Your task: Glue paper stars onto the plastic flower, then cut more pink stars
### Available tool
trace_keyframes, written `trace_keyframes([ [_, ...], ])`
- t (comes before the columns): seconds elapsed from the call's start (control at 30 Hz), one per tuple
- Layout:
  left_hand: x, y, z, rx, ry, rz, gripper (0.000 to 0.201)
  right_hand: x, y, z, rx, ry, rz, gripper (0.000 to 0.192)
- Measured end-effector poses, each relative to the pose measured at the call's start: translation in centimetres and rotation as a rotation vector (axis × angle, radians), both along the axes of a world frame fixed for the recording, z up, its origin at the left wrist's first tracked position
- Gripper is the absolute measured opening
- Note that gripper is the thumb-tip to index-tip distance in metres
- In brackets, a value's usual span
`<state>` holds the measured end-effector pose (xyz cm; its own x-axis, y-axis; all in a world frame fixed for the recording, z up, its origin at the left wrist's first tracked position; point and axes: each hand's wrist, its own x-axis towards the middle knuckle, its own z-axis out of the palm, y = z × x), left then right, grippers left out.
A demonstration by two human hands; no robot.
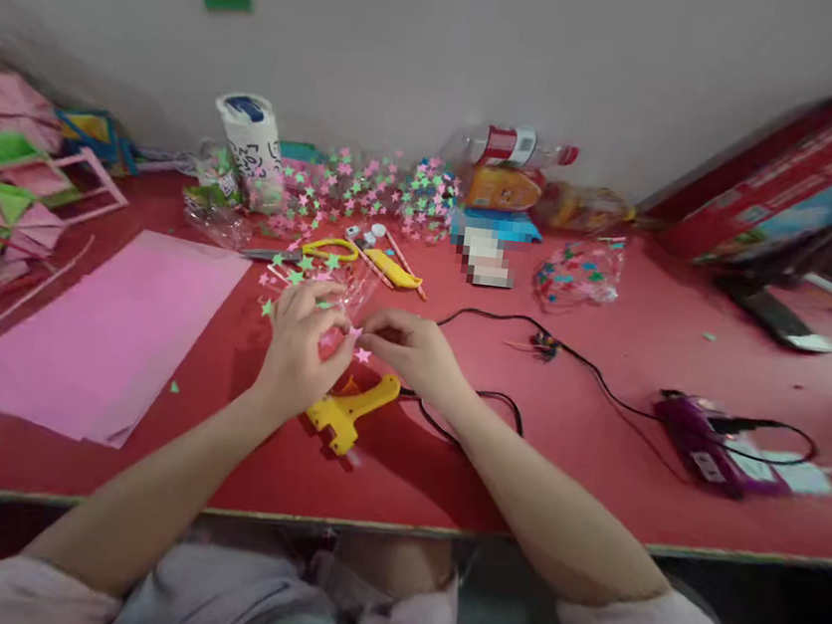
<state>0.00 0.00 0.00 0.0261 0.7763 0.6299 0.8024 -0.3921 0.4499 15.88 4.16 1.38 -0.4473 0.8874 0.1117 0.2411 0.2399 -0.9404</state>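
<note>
Both hands meet over the red table (595,453); the left hand (300,339) and right hand (412,347) pinch narrow on one small pink star (355,332) between them; the yellow glue gun (351,411) lies at six o'clock, nearer the left.

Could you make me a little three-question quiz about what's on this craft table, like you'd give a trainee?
1. True or false: the yellow glue gun lies on the red table just below the two hands.
2. Which lies to the left of the left hand? A) pink paper sheet B) purple device C) plastic bottle
3. Fill in: the right hand and left hand meet over a small pink ____.

Key: 1 true; 2 A; 3 star.
</note>
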Motion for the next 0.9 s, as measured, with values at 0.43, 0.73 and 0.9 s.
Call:
trace_keyframes([
  [0.43, -0.5, -0.1, 0.7, -0.054, 0.032, -0.023, 0.007, -0.4, 0.3, -0.9, 0.005, 0.068, -0.059, 0.011],
  [0.73, -0.9, -0.5, 1.1, -0.077, 0.087, -0.023, 0.007, 0.1, 1.5, -1.2, 0.446, -0.101, -0.138, 0.023],
  [0.9, -1.1, -0.3, 1.2, -0.076, 0.061, -0.007, 0.008, 0.1, 1.7, -1.6, 0.393, -0.167, -0.144, 0.007],
])
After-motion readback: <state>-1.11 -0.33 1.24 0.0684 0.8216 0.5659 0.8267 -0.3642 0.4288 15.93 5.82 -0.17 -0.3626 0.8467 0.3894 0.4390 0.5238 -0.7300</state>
